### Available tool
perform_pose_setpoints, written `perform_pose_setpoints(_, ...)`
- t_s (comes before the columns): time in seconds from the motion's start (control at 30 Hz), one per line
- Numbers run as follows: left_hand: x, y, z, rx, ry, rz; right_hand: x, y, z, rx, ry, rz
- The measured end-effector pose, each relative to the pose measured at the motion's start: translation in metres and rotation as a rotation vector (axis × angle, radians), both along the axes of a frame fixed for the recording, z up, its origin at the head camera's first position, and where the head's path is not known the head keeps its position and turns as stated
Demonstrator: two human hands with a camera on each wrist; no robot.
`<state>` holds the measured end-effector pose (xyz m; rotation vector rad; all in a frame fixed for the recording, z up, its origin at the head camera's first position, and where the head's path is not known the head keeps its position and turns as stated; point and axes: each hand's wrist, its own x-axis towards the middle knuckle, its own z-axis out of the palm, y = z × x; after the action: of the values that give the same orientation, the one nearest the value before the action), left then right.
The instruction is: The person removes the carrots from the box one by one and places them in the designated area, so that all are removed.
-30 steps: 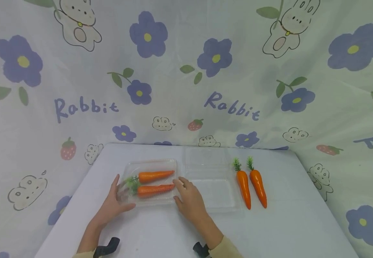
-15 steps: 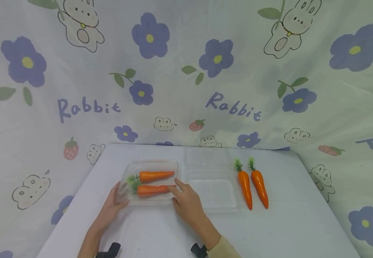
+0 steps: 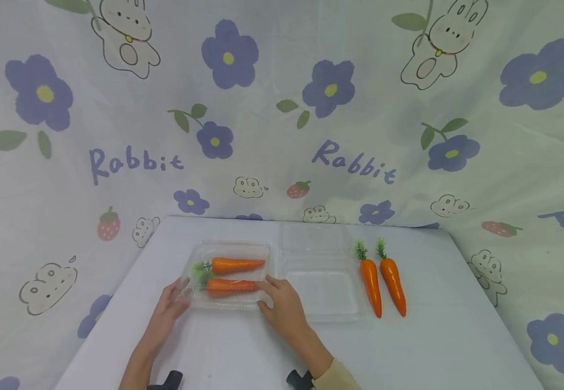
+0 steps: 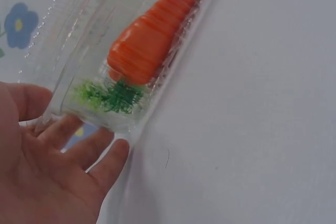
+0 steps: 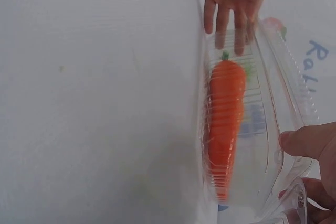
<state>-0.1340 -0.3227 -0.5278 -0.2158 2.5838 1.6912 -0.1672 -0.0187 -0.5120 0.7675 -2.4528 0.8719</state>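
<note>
A clear plastic box point(image 3: 250, 249) with its lid down holds two orange carrots with green tops, the far carrot point(image 3: 235, 265) and the near carrot point(image 3: 230, 287). At the box's left end is my left hand point(image 3: 167, 309); in the left wrist view its thumb is at the rim and its fingers reach to the underside of that end. My right hand point(image 3: 284, 306) grips the right end. In the right wrist view its thumb point(image 5: 304, 140) lies on the lid side, other fingers behind the rim, partly hidden.
Right of my right hand lies a second clear box point(image 3: 323, 290), its lid point(image 3: 313, 238) folded back. Beyond it are two loose carrots, one on the left point(image 3: 371, 287) and one on the right point(image 3: 393, 287). A printed curtain point(image 3: 272, 124) hangs behind the white table point(image 3: 433, 346).
My left hand has drawn its thumb in from a wider spread, onto the box's end. My right hand has come slightly left onto the box's right end. The loose carrots have not moved.
</note>
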Motion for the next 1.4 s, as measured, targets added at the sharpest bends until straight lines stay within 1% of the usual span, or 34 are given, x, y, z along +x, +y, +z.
perform_pose_setpoints(0.13, 0.001, 0.0, -0.001, 0.018, 0.04, 0.0, 0.0, -0.001, 0.001, -0.004, 0.002, 0.003)
perform_pose_setpoints(0.47, 0.002, -0.002, -0.002, 0.065, 0.094, -0.009, -0.002, -0.001, -0.002, -0.011, -0.013, 0.002)
perform_pose_setpoints(0.57, 0.004, -0.004, -0.002, 0.013, 0.093, 0.028, -0.002, -0.001, -0.002, -0.018, -0.008, 0.012)
perform_pose_setpoints(0.67, 0.008, -0.008, -0.002, -0.059, 0.077, 0.063, -0.003, 0.001, -0.004, -0.016, -0.006, 0.002)
perform_pose_setpoints(0.7, 0.009, -0.01, -0.002, -0.077, 0.081, 0.068, -0.003, 0.001, -0.005, -0.016, -0.009, -0.004)
perform_pose_setpoints(0.87, 0.008, -0.013, -0.003, 0.016, 0.171, 0.032, -0.005, 0.001, -0.007, -0.014, -0.009, -0.021)
perform_pose_setpoints(0.93, 0.007, -0.012, -0.004, 0.036, 0.201, 0.028, -0.005, 0.001, -0.006, -0.024, -0.004, -0.02)
perform_pose_setpoints(1.1, 0.002, -0.006, -0.002, -0.039, 0.175, 0.055, -0.004, 0.002, -0.006, -0.036, -0.006, -0.026)
perform_pose_setpoints(1.2, 0.001, -0.005, 0.0, -0.071, 0.178, 0.068, -0.004, 0.003, -0.004, -0.033, -0.012, -0.027)
perform_pose_setpoints(1.3, 0.0, -0.007, 0.002, -0.118, 0.23, 0.106, -0.005, 0.004, -0.002, -0.031, -0.002, -0.027)
perform_pose_setpoints(1.4, -0.002, -0.008, 0.004, -0.165, 0.309, 0.17, -0.006, 0.005, 0.002, -0.034, 0.026, -0.022)
